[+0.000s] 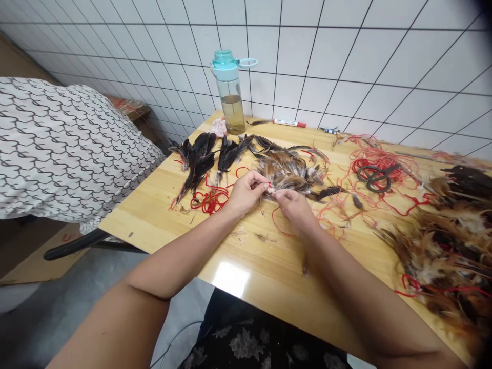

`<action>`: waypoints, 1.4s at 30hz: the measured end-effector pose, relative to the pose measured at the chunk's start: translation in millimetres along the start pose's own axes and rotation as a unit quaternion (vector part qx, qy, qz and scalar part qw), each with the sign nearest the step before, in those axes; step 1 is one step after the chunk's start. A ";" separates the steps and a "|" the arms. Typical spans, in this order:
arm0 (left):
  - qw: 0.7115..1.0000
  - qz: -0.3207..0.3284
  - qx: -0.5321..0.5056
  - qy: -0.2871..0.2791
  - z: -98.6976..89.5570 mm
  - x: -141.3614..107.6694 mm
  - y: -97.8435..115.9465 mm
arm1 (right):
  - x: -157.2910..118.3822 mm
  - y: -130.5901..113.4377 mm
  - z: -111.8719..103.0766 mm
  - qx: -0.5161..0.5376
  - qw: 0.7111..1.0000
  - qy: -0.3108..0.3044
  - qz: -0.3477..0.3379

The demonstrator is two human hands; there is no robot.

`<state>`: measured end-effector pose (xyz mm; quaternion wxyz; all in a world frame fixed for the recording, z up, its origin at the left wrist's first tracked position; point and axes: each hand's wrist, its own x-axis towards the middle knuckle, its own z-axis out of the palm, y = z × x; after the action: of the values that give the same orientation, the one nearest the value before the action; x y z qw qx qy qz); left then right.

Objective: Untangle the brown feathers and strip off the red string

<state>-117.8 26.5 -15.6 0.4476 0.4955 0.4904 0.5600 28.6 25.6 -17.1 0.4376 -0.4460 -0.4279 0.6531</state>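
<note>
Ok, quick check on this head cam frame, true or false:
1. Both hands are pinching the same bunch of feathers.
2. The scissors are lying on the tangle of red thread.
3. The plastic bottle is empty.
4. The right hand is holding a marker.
1. True: the left hand and right hand meet at a bunch of brown feathers.
2. True: the black-handled scissors lie on the red thread.
3. False: the plastic bottle holds brownish liquid in its lower part.
4. False: the marker lies at the far edge of the table; the right hand is at the feathers.
</note>
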 end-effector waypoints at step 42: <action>0.992 -0.015 0.070 -0.109 -5.2 -4.1 -1.2 | 8.7 -31.8 -32.4 -0.717 0.662 -0.079 -0.206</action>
<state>-122.6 22.1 -17.4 0.4710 0.5762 0.4838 0.4605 63.7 47.4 3.7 0.0709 -0.4688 -0.8776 0.0703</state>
